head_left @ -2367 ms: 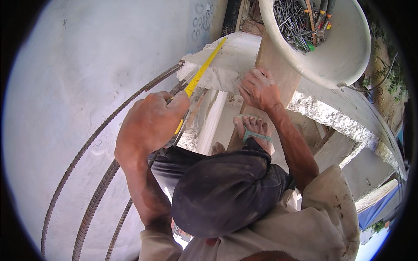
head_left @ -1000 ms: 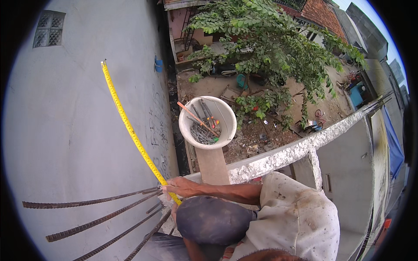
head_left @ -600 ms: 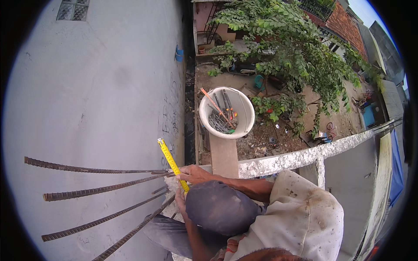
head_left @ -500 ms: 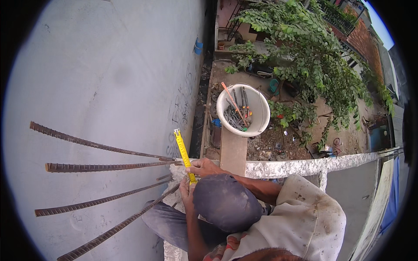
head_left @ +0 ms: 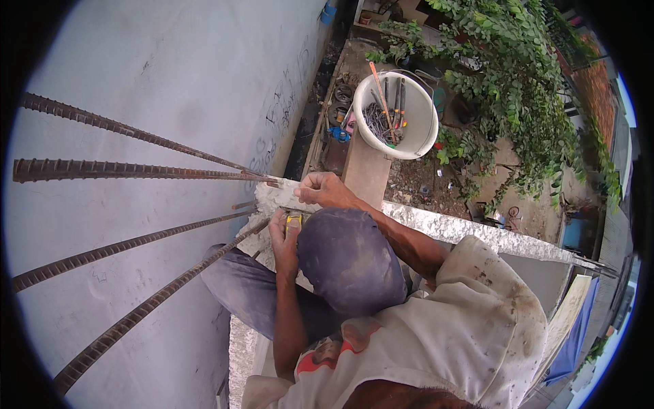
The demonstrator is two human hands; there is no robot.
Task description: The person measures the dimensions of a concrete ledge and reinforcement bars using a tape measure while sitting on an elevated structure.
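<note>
While beside rebar (head_left: 136,232), left hand (head_left: 283,242)

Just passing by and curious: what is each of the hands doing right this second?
Left hand: closed around a yellow tape measure.
Right hand: fingers curled, resting on the concrete edge; whether it holds anything cannot be told.

I see a dirty off-white cotton shirt (head_left: 470,327) on the torso, smudged grey and brown across the shoulder, with a red and orange printed patch (head_left: 327,351) near the chest; the forearms are bare; faded blue-grey trousers (head_left: 248,290) cover the bent leg; a dark grey cap (head_left: 347,259) covers the head.
</note>
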